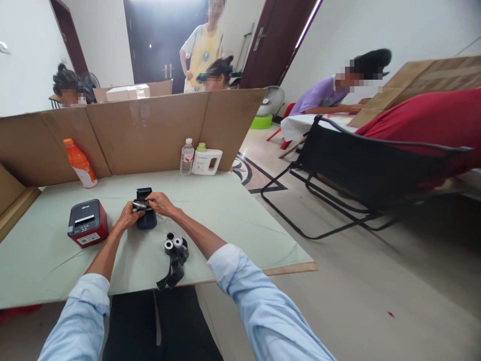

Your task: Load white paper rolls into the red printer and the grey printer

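Note:
Near the middle of the table, my left hand [130, 216] and my right hand [159, 203] meet over a small black device [147, 220]. Its upper part [144, 192] shows just beyond my fingers. Between the hands is a small dark, shiny piece [140, 205], too small to name. My left fingers are closed on its left side, and my right fingers pinch at its right side. Closer to me lie several small rolls [173, 244] with black film-like strip [173, 273] trailing toward the table's front edge. A red and black receipt printer [88, 223] stands left of my left hand.
Cardboard panels [146, 133] wall off the pale green tabletop [240, 225] at the back. Before them stand an orange bottle [80, 163], a clear water bottle [187, 157] and a white jug [206, 161]. A black folding chair [356, 165] is at right; several people are beyond.

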The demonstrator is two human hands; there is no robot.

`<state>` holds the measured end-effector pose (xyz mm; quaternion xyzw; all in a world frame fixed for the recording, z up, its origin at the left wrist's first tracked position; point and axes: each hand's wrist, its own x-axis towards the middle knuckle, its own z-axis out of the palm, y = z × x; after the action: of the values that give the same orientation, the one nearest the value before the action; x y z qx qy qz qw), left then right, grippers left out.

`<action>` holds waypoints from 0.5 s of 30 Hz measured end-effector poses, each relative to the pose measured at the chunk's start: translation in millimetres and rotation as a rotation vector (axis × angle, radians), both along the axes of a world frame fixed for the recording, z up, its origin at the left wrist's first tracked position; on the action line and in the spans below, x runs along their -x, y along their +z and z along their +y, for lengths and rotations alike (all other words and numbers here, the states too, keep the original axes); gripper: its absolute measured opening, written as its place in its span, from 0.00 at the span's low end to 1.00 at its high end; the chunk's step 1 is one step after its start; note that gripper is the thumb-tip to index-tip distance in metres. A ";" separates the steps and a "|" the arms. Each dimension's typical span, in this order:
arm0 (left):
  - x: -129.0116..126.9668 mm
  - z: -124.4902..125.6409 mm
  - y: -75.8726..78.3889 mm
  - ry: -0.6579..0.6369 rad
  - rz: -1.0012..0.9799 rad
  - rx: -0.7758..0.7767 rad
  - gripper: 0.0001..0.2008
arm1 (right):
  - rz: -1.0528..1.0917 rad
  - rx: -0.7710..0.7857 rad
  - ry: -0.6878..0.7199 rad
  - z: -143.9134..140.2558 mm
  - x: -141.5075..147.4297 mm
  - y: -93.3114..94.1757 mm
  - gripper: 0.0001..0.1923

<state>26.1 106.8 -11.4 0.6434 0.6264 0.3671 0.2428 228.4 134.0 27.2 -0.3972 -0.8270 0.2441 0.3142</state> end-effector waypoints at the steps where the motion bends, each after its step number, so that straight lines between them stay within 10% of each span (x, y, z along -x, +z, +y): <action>1: -2.5 0.4 3.4 0.044 0.022 -0.044 0.15 | 0.027 0.000 0.002 1.0 0.0 5.7 0.17; 6: -21.5 -9.6 29.2 0.024 0.082 -0.313 0.06 | 0.287 0.006 0.075 -16.1 -26.0 29.3 0.15; 15: -127.4 -50.2 56.4 -0.577 0.189 -0.194 0.11 | 0.399 0.093 -0.197 -154.5 -141.4 7.3 0.12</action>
<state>153.5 56.6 45.0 0.8459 0.3998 0.2796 0.2154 369.8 -20.4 34.5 -0.4338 -0.6935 0.3237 0.4755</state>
